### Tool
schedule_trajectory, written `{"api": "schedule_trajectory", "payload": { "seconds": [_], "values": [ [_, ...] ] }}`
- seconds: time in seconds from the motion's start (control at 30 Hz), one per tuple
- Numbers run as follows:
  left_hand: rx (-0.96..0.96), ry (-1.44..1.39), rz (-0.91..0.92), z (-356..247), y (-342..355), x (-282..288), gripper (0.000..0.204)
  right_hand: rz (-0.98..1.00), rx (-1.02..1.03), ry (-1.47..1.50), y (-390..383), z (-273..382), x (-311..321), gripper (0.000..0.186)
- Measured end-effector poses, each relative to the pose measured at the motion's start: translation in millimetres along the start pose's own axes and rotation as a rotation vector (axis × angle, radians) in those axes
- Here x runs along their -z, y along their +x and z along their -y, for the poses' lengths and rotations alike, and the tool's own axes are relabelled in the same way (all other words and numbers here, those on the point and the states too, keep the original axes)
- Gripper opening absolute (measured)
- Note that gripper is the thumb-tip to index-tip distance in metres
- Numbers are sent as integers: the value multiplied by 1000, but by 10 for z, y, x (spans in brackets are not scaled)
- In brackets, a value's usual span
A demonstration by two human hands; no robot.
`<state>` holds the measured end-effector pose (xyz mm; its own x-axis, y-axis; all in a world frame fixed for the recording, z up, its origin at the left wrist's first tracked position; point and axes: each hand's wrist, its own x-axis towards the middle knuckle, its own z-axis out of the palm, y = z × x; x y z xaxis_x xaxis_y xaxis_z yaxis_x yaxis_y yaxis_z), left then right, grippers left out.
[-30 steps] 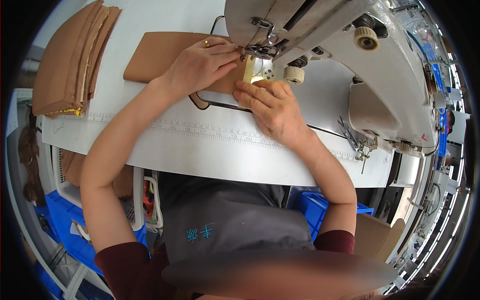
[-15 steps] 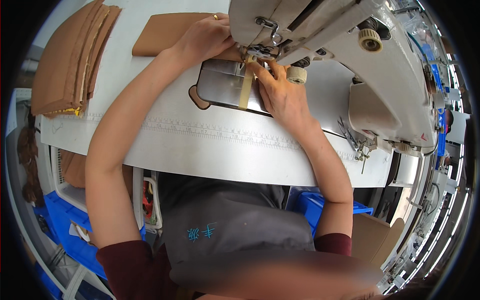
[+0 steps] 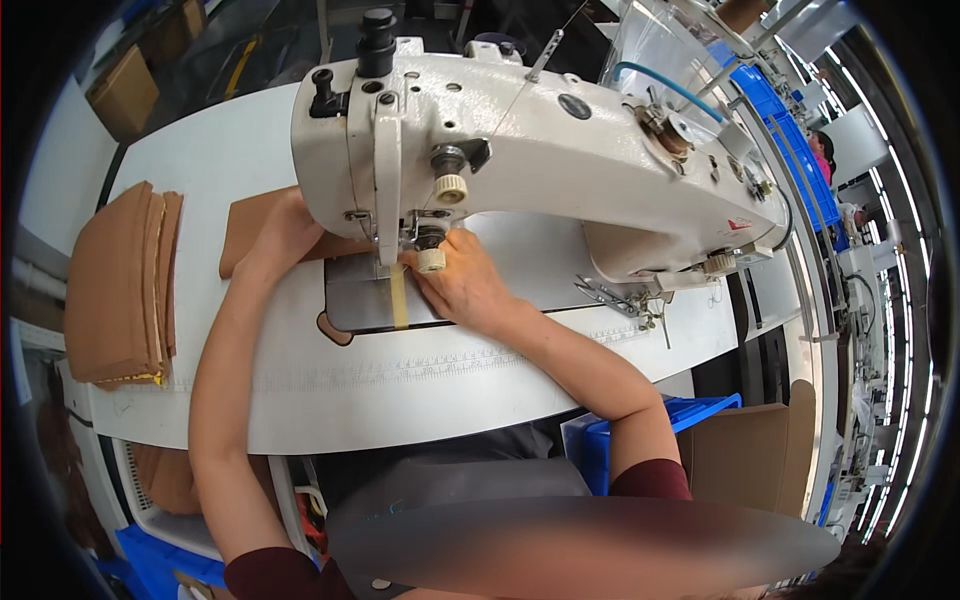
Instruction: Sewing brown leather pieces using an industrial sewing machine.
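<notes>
A white sewing machine (image 3: 480, 130) stands over the table, its head hiding most of the needle area. Under it lies a flat brown panel (image 3: 245, 228), which looks like leather or fabric, reaching out to the left. My left hand (image 3: 285, 238) rests on this panel; its fingertips pass out of sight behind the machine head. On the metal bed plate (image 3: 360, 297), right of the needle, my right hand (image 3: 465, 282) lies with fingers reaching toward the presser foot, tips partly covered. A yellowish tape strip (image 3: 399, 300) runs down the plate beside these fingers.
A thick stack of brown panels (image 3: 115, 285) sits on the table's left. Small scissors (image 3: 605, 293) lie at the machine's right. A ruler scale (image 3: 430, 365) crosses the table front. Below are a white basket (image 3: 135, 490), a blue bin (image 3: 700, 410) and a cardboard box (image 3: 750, 455).
The view has tilted up, so more of the machine and the room behind shows. Both hands stay beside the needle area, the left still on the brown panel.
</notes>
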<state>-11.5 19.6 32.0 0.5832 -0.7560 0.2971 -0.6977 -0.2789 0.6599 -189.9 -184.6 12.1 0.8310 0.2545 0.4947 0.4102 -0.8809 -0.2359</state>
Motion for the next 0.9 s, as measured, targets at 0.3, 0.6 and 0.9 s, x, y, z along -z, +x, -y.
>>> {"api": "schedule_trajectory", "payload": {
  "seconds": [0.3, 0.6, 0.9],
  "values": [
    [600, 814, 304, -680, -1405, 191, 39, -154, 56, 5, 26, -79, -37, 25],
    [235, 474, 129, -544, -1812, 114, 58, -161, 29, 37, -2, -32, -46, 23],
    [278, 567, -81, -298, -1496, 10, 51, -44, -43, 149, -483, 223, 413, 29]
  ]
}}
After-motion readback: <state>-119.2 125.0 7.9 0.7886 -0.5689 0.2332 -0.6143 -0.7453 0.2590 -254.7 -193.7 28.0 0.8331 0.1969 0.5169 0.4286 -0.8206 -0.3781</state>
